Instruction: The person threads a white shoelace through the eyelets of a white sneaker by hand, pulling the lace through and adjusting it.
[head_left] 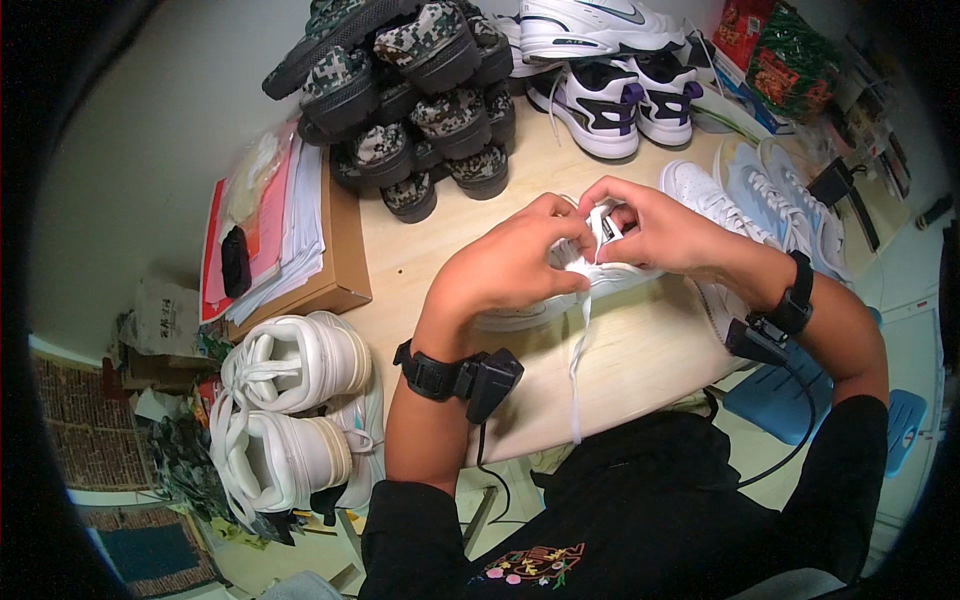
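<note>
A white lace-up shoe (515,318) lies on the wooden table in front of me, mostly covered by both hands. My left hand (520,250) bends over it, thumb and fingers closed on the white shoelace (577,365) near the eyelets. One end of that lace hangs down past the table's front edge. From the other side my right hand (655,225) pinches lace by the shoe's tongue, fingers curled close to the left fingertips. Exactly where the lace passes between the fingers is hidden.
Camouflage shoes (425,115) are piled at the back, beside white-and-purple sneakers (600,110). More white sneakers (770,195) line the right. At left stand a cardboard box (335,250) with papers and a pair of white shoes (290,400). A blue stool (780,385) is below right.
</note>
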